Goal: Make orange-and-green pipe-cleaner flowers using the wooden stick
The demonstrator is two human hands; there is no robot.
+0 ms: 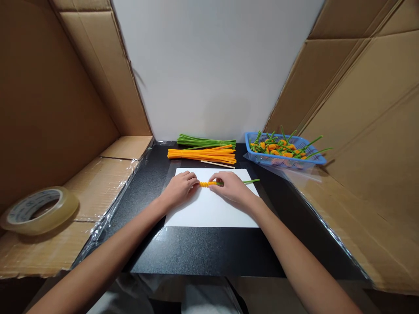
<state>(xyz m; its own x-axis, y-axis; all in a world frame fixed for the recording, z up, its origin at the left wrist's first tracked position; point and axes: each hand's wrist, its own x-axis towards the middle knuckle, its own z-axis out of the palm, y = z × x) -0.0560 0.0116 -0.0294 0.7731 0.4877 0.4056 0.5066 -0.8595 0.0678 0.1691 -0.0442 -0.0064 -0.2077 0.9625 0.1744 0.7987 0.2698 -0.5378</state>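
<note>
An orange coiled piece (204, 184) is stretched between my two hands, over a white sheet of paper (209, 213). My left hand (182, 186) pinches its left end, fingers closed. At its right end, my right hand (228, 184) grips it between thumb and fingers. A green stem (252, 181) runs under my right hand and sticks out to the right past the paper's edge. Behind the paper lie a bundle of orange stems (201, 154), a bundle of green stems (206, 141) and a thin pale stick (218, 164).
At the back right, a blue basket (316, 161) holds several orange and green pieces, with a clear plastic sheet under it. A roll of clear tape (67, 205) lies on cardboard at the left. Cardboard walls flank the black table (203, 250).
</note>
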